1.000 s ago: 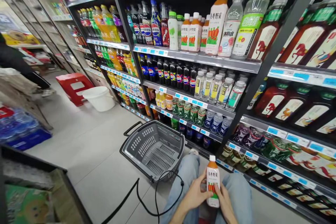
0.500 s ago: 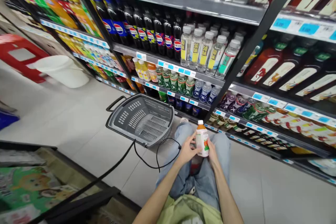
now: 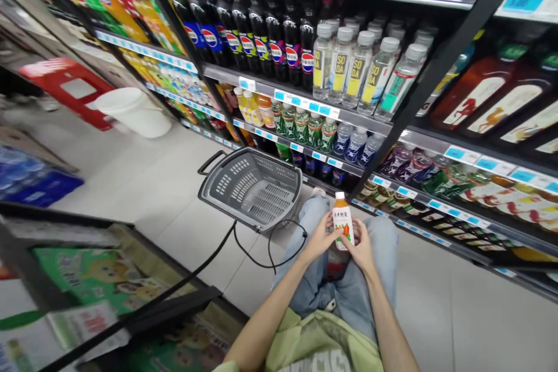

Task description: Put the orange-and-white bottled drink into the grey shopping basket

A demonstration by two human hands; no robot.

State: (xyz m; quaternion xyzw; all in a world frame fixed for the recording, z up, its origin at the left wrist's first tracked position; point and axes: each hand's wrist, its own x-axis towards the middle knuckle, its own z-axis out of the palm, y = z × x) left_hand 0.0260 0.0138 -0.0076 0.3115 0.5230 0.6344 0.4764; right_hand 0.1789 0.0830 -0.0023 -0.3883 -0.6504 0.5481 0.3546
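A small juice bottle [image 3: 342,222] with a white cap, orange neck and white label showing carrots stands nearly upright above my knees. My left hand [image 3: 322,237] grips its left side, thumb across the lower label. On the other side, my right hand [image 3: 361,244] also closes on it, thumb on the front of the label. The label's front faces me. To the left of my legs, a grey shopping basket [image 3: 257,190] rests on the floor, with nothing visible inside.
Ahead, drink shelves hold cola bottles [image 3: 272,40], soda water bottles [image 3: 342,67] and small green bottles [image 3: 300,126]. A black cable [image 3: 183,276] runs from the lower left towards my left leg. A white bucket [image 3: 133,113] stands far left, near blue-wrapped packs [image 3: 35,168].
The bottle has turned so its label's front faces me. My right thumb has come round onto the label. The view has shifted, so the shelves look closer and things on the left sit farther right.
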